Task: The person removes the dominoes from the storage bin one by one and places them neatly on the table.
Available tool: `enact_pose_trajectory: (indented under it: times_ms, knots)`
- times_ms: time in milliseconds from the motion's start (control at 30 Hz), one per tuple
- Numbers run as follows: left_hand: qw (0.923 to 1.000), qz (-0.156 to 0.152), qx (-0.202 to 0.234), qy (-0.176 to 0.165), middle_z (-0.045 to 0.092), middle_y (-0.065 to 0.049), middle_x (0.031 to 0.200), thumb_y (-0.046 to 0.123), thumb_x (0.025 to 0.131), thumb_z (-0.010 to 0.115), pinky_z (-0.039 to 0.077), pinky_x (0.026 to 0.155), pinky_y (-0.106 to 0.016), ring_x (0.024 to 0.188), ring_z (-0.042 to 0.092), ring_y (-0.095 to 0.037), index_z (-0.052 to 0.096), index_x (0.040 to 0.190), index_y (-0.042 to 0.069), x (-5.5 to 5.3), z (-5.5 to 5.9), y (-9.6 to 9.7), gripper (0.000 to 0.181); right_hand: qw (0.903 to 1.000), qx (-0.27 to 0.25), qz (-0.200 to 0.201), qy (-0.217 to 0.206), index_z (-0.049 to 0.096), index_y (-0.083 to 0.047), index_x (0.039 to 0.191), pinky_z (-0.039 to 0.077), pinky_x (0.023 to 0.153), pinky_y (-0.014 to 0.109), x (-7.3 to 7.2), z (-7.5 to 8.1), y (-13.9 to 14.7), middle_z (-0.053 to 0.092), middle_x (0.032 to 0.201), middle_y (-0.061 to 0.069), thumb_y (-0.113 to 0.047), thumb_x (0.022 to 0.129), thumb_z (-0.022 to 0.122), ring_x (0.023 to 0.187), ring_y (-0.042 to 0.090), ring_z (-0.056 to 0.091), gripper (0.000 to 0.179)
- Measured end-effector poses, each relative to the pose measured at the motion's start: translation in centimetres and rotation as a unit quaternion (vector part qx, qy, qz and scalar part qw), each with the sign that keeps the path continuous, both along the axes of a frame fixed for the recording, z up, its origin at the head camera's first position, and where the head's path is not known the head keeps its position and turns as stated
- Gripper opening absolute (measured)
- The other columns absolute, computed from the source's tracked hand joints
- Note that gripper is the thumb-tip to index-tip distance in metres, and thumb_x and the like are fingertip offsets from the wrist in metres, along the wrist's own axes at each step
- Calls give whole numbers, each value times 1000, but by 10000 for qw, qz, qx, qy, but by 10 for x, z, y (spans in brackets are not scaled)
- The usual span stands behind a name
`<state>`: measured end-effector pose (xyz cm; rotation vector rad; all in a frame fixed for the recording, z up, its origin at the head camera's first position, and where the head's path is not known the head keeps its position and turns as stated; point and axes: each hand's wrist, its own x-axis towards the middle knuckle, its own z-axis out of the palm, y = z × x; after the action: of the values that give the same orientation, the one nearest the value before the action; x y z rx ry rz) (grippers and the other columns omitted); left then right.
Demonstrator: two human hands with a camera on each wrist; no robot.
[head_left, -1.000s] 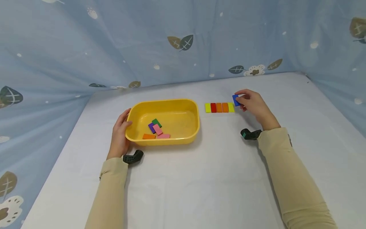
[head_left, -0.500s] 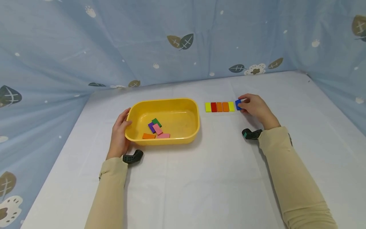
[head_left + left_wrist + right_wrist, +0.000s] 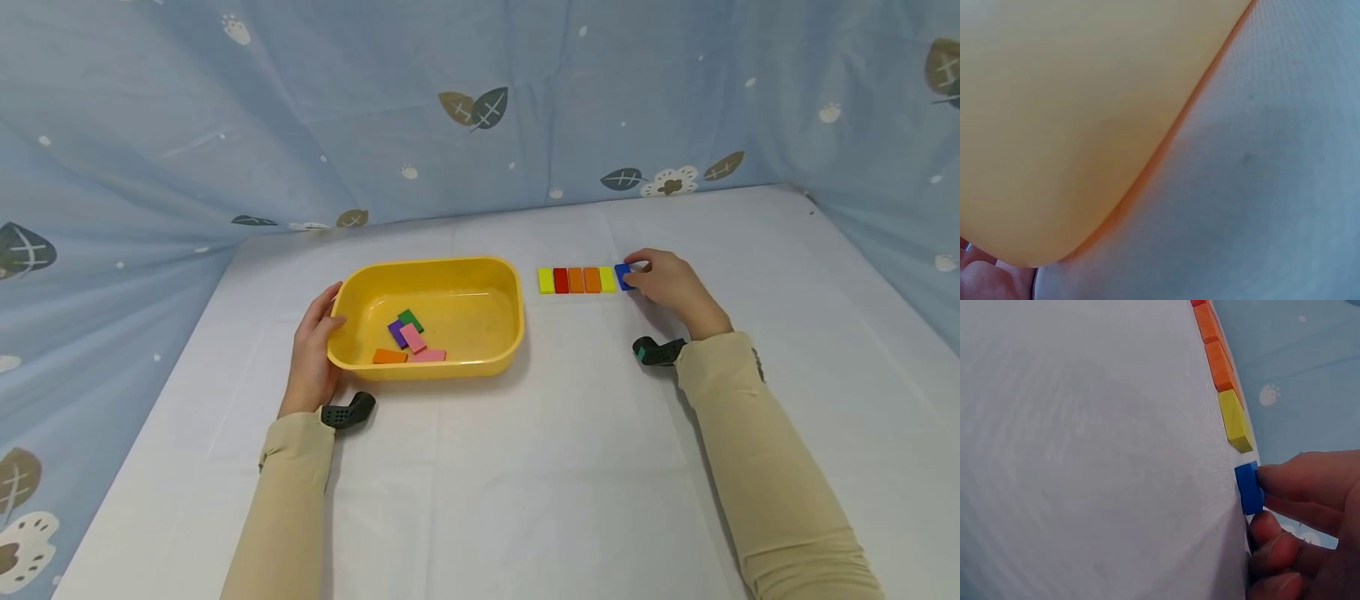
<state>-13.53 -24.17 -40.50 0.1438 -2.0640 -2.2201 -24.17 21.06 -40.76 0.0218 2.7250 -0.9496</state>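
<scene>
My right hand [image 3: 670,285] pinches a small blue block [image 3: 623,277] at the right end of a row of flat blocks. In the right wrist view the blue block [image 3: 1249,488] is low on the cloth, a narrow gap away from the yellow block [image 3: 1235,421]. From the left, the row runs yellow, red [image 3: 561,281], orange, orange [image 3: 592,280], yellow. My left hand [image 3: 315,354] grips the left end of a yellow basin [image 3: 511,333], thumb over its rim. The basin's outer wall [image 3: 1072,125] fills much of the left wrist view.
Inside the basin lie a green block [image 3: 410,320], a purple block [image 3: 397,333], two pink blocks [image 3: 413,338] and an orange block [image 3: 390,357]. White cloth [image 3: 510,483] covers the table. A blue patterned curtain [image 3: 375,100] hangs behind.
My right hand has brought the blue block down and slightly right to the row's end, then shifted it a little back left toward the yellow block. My left hand stays on the basin.
</scene>
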Motion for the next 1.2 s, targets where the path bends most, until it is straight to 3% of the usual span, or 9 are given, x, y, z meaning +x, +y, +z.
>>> enact_pose_trajectory:
  times_ms: [300, 833, 1200]
  knots:
    - [9999, 80, -135, -1, 31, 2, 139, 12, 91, 37, 35, 98, -27, 122, 35, -20, 36, 136, 23, -1, -1, 0, 46, 10000, 44, -1, -32, 44, -4, 125, 44, 79, 44, 0, 2, -3, 45, 115, 22, -27, 89, 48, 93, 34, 45, 43]
    - [9997, 127, -188, 25, 32, 1, 138, 11, 90, 38, 37, 95, -22, 121, 36, -19, 37, 135, 22, -1, -2, 0, 47, 10000, 30, 17, -51, 45, -6, 124, 43, 82, 47, 2, 1, -1, 45, 116, 22, -30, 88, 51, 94, 34, 44, 43]
    - [9999, 96, -76, -51, 31, 1, 139, 9, 90, 38, 36, 97, -25, 122, 35, -19, 36, 136, 22, 2, 2, 2, 47, 10000, 10, 16, -61, 45, -7, 124, 43, 61, 24, -1, -2, 2, 47, 107, 18, -31, 88, 52, 83, 28, 48, 44]
